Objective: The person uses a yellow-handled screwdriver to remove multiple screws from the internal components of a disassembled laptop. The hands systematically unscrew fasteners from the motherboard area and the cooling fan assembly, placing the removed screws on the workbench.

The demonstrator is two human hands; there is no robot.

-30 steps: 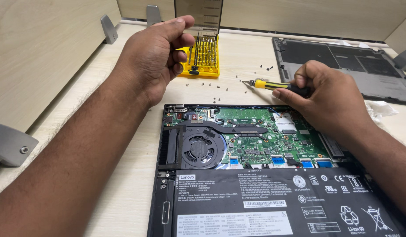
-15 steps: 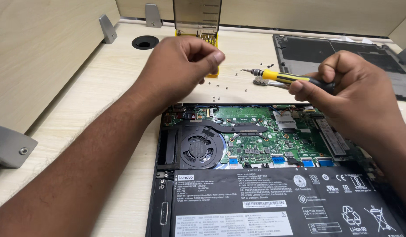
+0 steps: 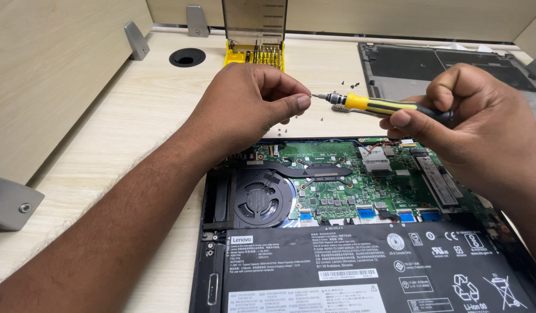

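Observation:
An opened laptop (image 3: 360, 232) lies before me with its green circuit board, round fan (image 3: 263, 198) and black battery exposed. Above it, my right hand (image 3: 476, 124) grips a yellow and black screwdriver (image 3: 383, 106) held sideways, tip pointing left. My left hand (image 3: 250, 110) hovers over the laptop's upper left corner, thumb and fingers pinched at the screwdriver's tip (image 3: 316, 97). Whether a bit or screw sits between those fingers is hidden.
A yellow bit-set case (image 3: 256, 52) with its clear lid up stands at the back. The laptop's removed grey bottom cover (image 3: 453, 69) lies at the back right. Small loose screws (image 3: 352, 86) dot the wooden desk. A round cable hole (image 3: 187, 57) is at the back left.
My left hand has come away from the bit case towards the centre and now meets the screwdriver tip. My right hand has lifted the screwdriver up and turned it level.

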